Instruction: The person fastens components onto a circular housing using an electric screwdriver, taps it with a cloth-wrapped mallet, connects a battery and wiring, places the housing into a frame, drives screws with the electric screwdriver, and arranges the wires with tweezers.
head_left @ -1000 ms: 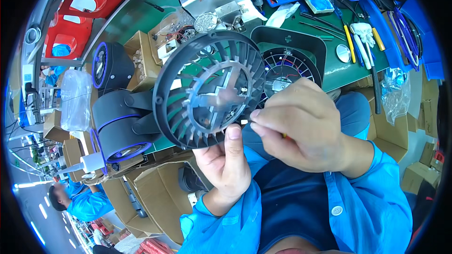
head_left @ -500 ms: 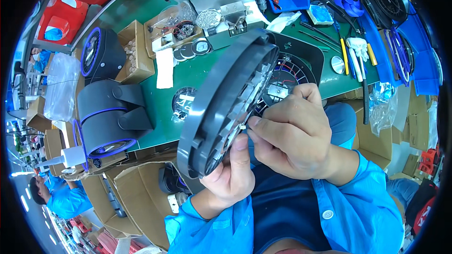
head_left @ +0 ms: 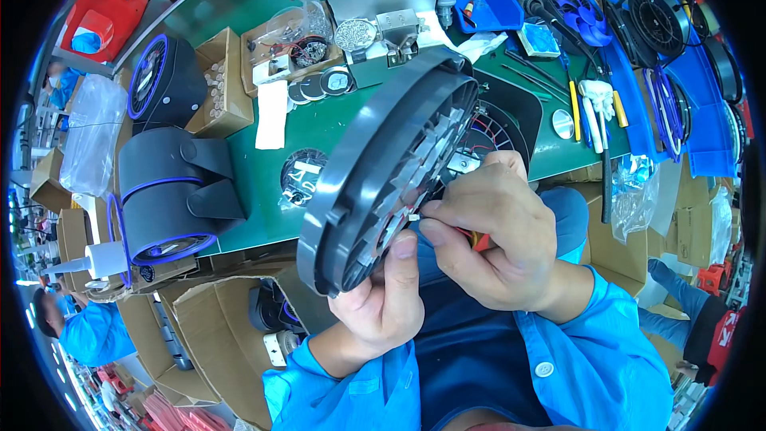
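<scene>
My left hand grips the lower rim of a round black plastic housing, tilted up on edge above the table. Its ribbed inner side faces right and has thin red wires in it. My right hand is closed in a pinch beside that inner side. A small white connector sits close to the right thumb and index fingertips; whether they touch it is hard to tell. Something red and yellow shows under the right fingers. Behind, a dark casing with a ring-shaped opening rests on the table.
Two dark cylindrical fan units stand at the left, beside a carton of small parts. A metal fixture is at the back. Screwdrivers, a purple fan blade and blue bins lie right. Open cartons flank me below.
The right fingers have shifted slightly at the connector, and the red and yellow thing now shows beneath them. My left hand keeps its hold on the housing. The whole view has shifted a little.
</scene>
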`<action>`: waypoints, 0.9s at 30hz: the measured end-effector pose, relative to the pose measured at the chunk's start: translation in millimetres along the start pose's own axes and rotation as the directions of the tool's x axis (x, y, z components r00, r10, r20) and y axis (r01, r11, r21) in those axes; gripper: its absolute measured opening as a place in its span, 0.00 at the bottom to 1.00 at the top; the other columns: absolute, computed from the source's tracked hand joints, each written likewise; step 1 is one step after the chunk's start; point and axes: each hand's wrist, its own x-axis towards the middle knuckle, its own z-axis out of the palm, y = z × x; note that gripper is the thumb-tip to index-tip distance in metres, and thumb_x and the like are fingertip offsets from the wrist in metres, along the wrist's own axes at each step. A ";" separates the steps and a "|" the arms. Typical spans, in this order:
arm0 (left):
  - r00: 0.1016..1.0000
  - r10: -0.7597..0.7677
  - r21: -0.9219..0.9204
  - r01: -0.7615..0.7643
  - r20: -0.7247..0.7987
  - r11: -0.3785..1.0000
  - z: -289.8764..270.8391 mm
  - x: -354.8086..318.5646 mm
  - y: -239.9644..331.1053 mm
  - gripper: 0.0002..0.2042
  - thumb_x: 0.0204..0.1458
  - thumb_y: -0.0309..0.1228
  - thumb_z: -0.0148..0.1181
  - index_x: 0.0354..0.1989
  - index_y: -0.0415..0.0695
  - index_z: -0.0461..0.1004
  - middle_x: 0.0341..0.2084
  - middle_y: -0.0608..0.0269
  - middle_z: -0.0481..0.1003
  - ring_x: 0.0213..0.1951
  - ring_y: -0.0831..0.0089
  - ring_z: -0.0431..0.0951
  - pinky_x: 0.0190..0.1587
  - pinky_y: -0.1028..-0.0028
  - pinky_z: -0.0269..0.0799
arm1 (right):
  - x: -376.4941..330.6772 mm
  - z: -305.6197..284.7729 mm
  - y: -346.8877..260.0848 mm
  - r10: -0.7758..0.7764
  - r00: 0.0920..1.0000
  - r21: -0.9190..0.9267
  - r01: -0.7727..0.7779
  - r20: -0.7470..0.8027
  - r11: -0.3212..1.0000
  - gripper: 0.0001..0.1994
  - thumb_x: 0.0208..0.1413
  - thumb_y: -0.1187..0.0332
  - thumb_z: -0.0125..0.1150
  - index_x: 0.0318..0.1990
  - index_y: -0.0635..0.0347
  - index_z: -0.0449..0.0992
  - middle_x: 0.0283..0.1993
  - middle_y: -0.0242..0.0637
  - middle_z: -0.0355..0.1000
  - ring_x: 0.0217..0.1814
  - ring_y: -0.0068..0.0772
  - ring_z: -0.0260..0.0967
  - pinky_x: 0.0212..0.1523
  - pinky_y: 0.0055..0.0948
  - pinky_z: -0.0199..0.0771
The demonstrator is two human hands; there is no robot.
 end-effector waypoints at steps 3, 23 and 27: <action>1.000 -0.013 -0.054 0.012 -0.016 0.998 2.6 2.0 1.4 0.18 0.73 0.22 0.54 0.69 0.35 0.69 0.64 0.47 0.77 0.63 0.62 0.79 0.69 0.60 0.72 | -2.3 0.7 2.7 -0.007 0.999 0.035 0.008 -0.053 0.999 0.17 0.49 0.81 0.77 0.47 0.59 0.83 0.39 0.33 0.80 0.36 0.31 0.76 0.46 0.40 0.62; 0.997 -0.012 -0.021 0.011 -0.076 1.000 4.7 0.7 -0.2 0.16 0.69 0.19 0.61 0.64 0.32 0.76 0.55 0.49 0.82 0.53 0.68 0.83 0.56 0.72 0.78 | -4.9 -1.0 7.7 -0.352 0.936 -0.428 0.319 0.001 0.846 0.20 0.49 0.72 0.82 0.49 0.50 0.82 0.42 0.23 0.76 0.35 0.26 0.76 0.49 0.45 0.60; 0.997 -0.034 -0.019 0.033 -0.072 0.999 3.7 2.2 1.1 0.14 0.69 0.19 0.61 0.61 0.32 0.78 0.55 0.48 0.81 0.54 0.67 0.83 0.57 0.71 0.78 | -4.9 -1.4 8.3 -0.358 0.934 -0.431 0.321 -0.005 0.843 0.20 0.48 0.72 0.82 0.49 0.50 0.82 0.41 0.23 0.76 0.36 0.25 0.76 0.48 0.44 0.60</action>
